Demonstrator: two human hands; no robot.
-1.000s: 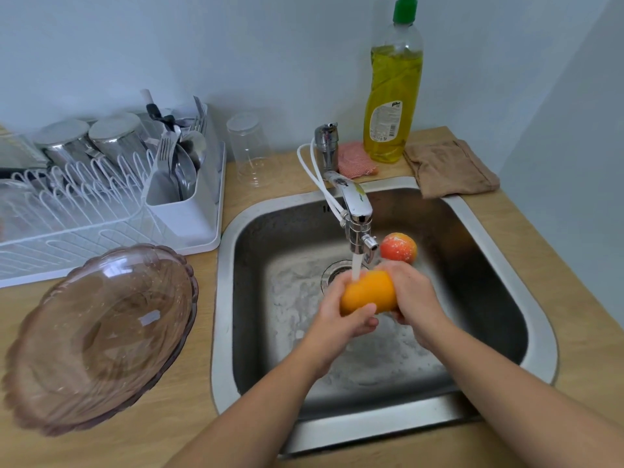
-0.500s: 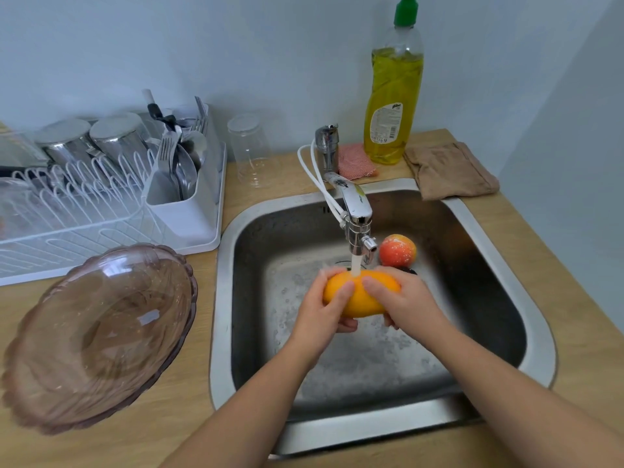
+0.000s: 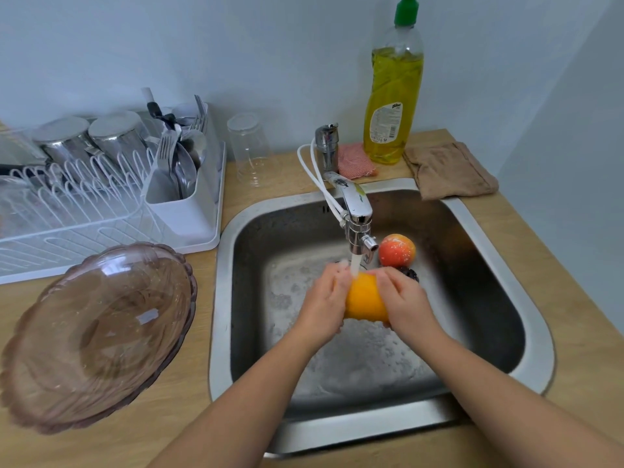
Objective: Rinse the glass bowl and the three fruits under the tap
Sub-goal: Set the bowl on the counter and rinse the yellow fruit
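Note:
An orange fruit (image 3: 365,298) sits between both my hands under the running tap (image 3: 357,217), over the middle of the steel sink (image 3: 533,332). My left hand (image 3: 324,304) grips its left side and my right hand (image 3: 405,302) grips its right side. The water stream lands on the top of the orange. A red-orange fruit (image 3: 396,250) lies wet in the sink behind my right hand. A dark fruit (image 3: 410,273) peeks out just beyond my right hand, mostly hidden. The pinkish glass bowl (image 3: 98,336) stands on the wooden counter left of the sink.
A white dish rack (image 3: 111,211) with metal cups and cutlery stands at the back left. An upturned clear glass (image 3: 251,150), a pink sponge (image 3: 354,162), a yellow dish soap bottle (image 3: 393,96) and a brown cloth (image 3: 449,170) line the counter behind the sink.
My hands have turned the orange under the stream, and now each grips one side with the fruit's long axis pointing toward me. The other fruits and the bowl have not moved.

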